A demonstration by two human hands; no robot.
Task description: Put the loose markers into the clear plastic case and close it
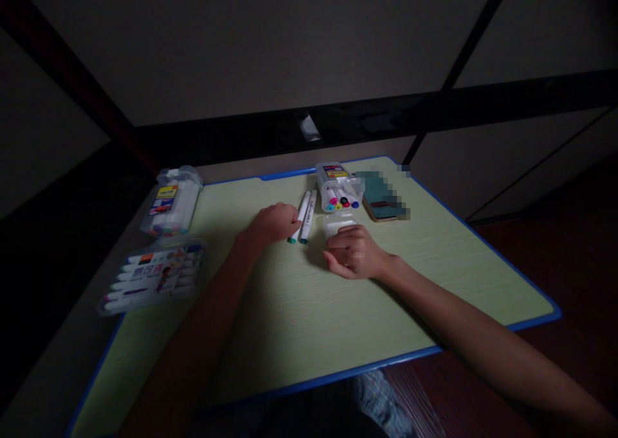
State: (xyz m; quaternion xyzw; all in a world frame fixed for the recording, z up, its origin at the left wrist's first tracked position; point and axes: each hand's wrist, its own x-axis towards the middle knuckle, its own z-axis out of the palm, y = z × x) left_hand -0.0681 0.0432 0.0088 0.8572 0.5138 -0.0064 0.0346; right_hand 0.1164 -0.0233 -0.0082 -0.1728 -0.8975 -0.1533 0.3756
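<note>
Two white markers with green ends lie side by side near the middle of the table. My left hand is closed beside them, its curled fingers against the left marker; what is inside the fingers is hidden. Just behind my right hand stands a clear plastic marker case, open towards me, with several markers showing coloured ends. Its clear lid lies folded down on the table. The curled fingers of my right hand cover the near part of that lid, and I cannot see whether they grip it.
A closed marker case stands at the table's left edge. Nearer me, a flat clear pack of markers overhangs that edge. A green phone-like object, partly blurred, lies right of the open case. The yellow-green table has a blue rim.
</note>
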